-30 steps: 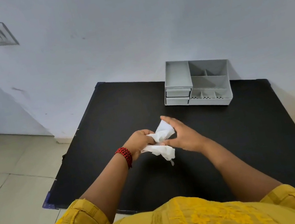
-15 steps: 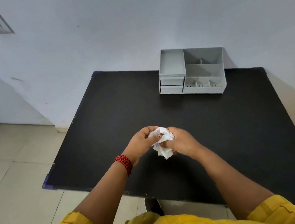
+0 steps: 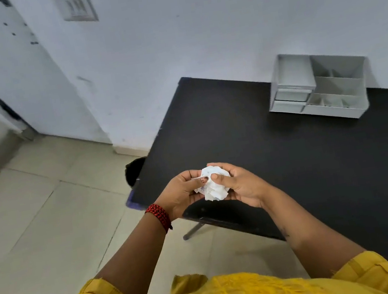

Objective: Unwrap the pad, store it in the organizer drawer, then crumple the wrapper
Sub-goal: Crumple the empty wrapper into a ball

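Nothing here can be read. The crumpled wrapper (image 3: 213, 184) that I press between my left hand (image 3: 183, 195) and my right hand (image 3: 239, 185), above the table's near left corner, carries a few small bluish and reddish printed marks on the side facing my left thumb, but they are too small and creased to make out as letters or numbers. The grey organizer (image 3: 319, 87) at the table's far edge shows no label or writing.

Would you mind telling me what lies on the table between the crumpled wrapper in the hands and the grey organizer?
Nothing: in the head view, only bare black table separates the wrapper from the organizer.
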